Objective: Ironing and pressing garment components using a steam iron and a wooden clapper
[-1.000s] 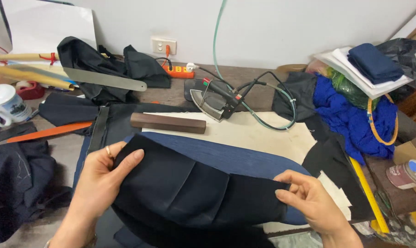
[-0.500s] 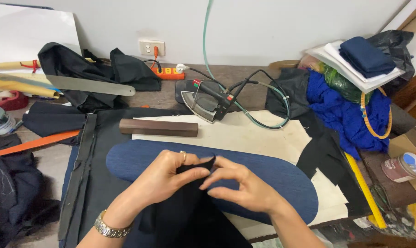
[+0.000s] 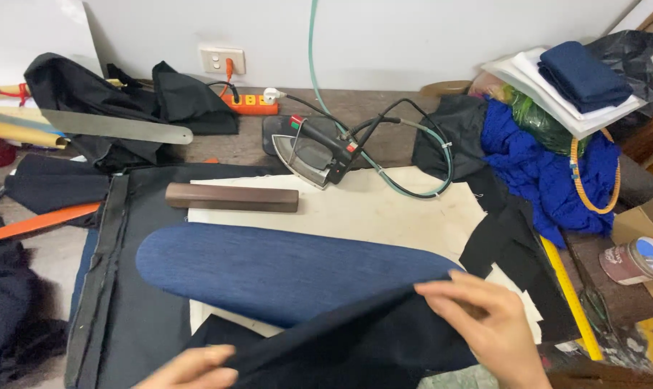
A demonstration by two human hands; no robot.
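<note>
Dark cloth (image 3: 355,338) is stretched low across the front of the worktop (image 3: 384,137), its folded edge running up from lower left to upper right over the blue pressing board (image 3: 269,266). Left hand (image 3: 189,367) pinches the near end, right hand (image 3: 485,320) grips the far, higher end, both well apart.

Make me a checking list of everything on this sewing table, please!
Surface: cream cloth-covered table, partly bare.
Job's things: dark navy fabric piece draped over blue padded pressing board.
Clutter: brown wooden block, steel iron, bright blue cloth heap, long metal ruler.
Grips: left hand and right hand both pinch the fabric.
Cables: black cord and green hose loop by the iron.
Surroundings: white wall socket.
</note>
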